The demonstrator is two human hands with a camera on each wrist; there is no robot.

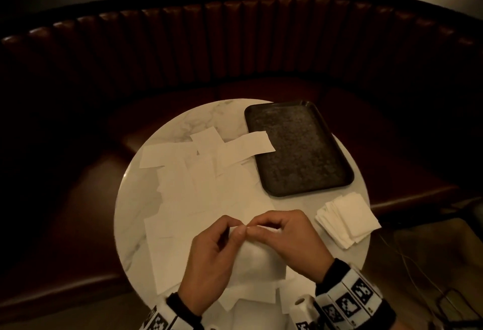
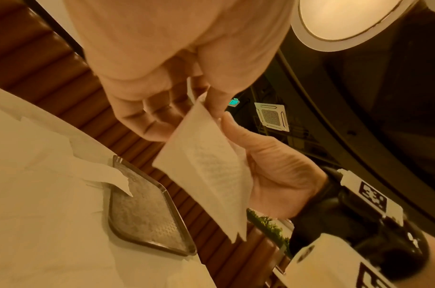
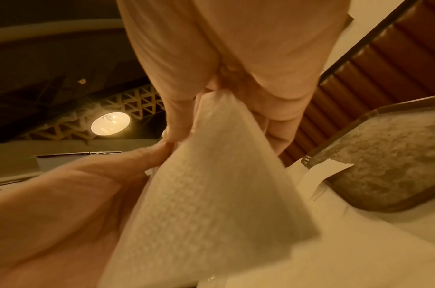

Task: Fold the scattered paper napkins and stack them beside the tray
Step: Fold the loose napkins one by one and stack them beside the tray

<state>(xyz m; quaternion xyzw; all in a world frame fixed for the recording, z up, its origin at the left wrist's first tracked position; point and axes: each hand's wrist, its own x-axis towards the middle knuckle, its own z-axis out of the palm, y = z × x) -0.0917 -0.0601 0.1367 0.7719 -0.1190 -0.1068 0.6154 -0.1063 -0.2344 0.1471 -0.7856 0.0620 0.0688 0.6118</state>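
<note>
napkin [image 1: 257, 256] up off the tabletop [image 1: 136, 207], held between both hands right in front of the person, over the near edge of the loose napkins [image 1: 209, 186]. left hand [image 1: 211, 256] pinches its top edge with thumb and forefinger, right hand [image 1: 292, 240] pinches that edge just beside it, fingertips of the two nearly touching. so both hands are closed on the one sheet, neither free. in the left wrist view the napkin [image 2: 211, 167] hangs down from the pinch like a doubled sheet, long axis running from the fingers down toward the person, lower corner loose. looks like a fold in progress, top edges being matched; how many layers, can't tell.

now the relation that matters: the stack [image 1: 347, 217] of folded napkins lies to the right of the hands, at the tabletop's right rim, just near the tray's [image 1: 300, 146] near end. the right hand is the nearer one, so my guess is it carries the napkin across once the fold is creased.

plenty left: the loose napkins cover the left and middle of the tabletop, one of them [image 1: 248, 146] lapping over the tray's left rim. behind it all, a ribbed leather bench [image 1: 235, 42].
</note>
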